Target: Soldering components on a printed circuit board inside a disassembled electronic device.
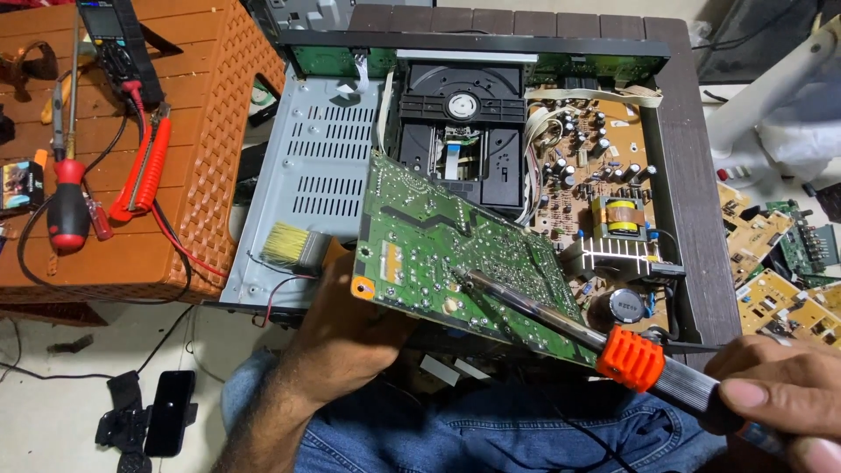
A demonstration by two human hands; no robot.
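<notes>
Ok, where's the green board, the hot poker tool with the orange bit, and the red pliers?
green circuit board (438,250), head view, on its solder side near the middle.
soldering iron (629,359), head view, on its orange collar.
red pliers (149,166), head view, on the red handles, lying on the orange stool.

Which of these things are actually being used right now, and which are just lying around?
In use:
- green circuit board, propped up by the left hand
- soldering iron, held in the right hand, tip on the board

Lying about:
- red-handled screwdriver
- red-handled pliers
- black phone on the floor
- loose circuit boards
</notes>
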